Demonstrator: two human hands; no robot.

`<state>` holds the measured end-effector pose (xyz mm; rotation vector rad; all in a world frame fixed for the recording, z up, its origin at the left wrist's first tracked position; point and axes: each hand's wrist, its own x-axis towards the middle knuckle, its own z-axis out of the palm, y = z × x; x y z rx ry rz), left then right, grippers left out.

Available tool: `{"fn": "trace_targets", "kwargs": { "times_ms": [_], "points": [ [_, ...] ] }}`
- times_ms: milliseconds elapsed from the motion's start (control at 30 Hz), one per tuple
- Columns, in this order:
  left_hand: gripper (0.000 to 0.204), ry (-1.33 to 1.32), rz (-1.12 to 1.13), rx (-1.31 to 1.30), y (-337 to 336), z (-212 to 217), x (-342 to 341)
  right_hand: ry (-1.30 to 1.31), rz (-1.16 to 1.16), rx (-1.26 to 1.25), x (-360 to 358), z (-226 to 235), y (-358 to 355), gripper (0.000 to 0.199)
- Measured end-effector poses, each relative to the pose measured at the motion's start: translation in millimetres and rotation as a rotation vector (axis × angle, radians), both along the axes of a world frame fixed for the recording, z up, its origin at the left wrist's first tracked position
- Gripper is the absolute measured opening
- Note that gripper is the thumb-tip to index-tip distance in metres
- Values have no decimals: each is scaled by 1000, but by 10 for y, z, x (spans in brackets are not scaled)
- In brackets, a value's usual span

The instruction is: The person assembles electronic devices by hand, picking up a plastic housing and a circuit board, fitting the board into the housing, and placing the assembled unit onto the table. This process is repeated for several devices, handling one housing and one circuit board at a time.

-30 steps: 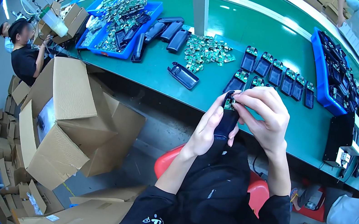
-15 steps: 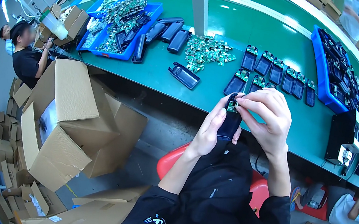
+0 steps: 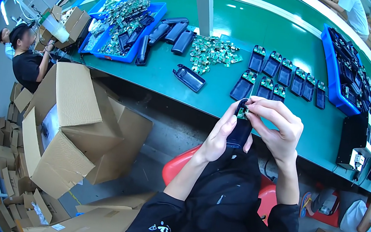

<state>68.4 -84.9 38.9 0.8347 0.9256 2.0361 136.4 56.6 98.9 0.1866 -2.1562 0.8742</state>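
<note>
My left hand (image 3: 216,141) is closed around a dark blue plastic housing (image 3: 238,136), held upright above my lap at the table's front edge. A small green circuit board (image 3: 242,114) sits in the housing's upper end. My right hand (image 3: 281,125) has its thumb and fingertips pinched together at that board's right edge; the fingers partly cover it. Just beyond my hands, two rows of similar housings with boards in their tops, such as this housing (image 3: 243,85), lie on the green table (image 3: 143,79). A lone housing (image 3: 189,78) lies farther left.
Loose circuit boards (image 3: 210,55) form a pile mid-table, beside several stacked housings (image 3: 175,34). Blue bins (image 3: 131,56) stand left, and another blue bin (image 3: 345,107) of housings stands right. A black box device (image 3: 352,142) sits at right. An open carton (image 3: 78,101) stands left of me.
Both hands and the housing have shifted very slightly right and down. My right fingertips still work at the board. At the far right top, a person in a light shirt has moved.
</note>
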Motion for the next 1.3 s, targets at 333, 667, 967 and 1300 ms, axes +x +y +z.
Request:
{"fn": "trace_targets", "kwargs": {
  "times_ms": [333, 667, 967, 1300],
  "points": [
    [47, 67, 121, -132, 23, 61, 38, -15, -31, 46, 8, -17, -4, 19],
    [36, 230, 193, -240, 18, 77, 13, -64, -75, -36, 66, -46, -38, 20],
    [32, 443, 276, -278, -4, 117, -25, -62, -38, -33, 107, -74, -65, 19],
    [35, 64, 175, -138, 11, 172, -9, -338, 273, -662, 101, -125, 24, 41]
  ]
}}
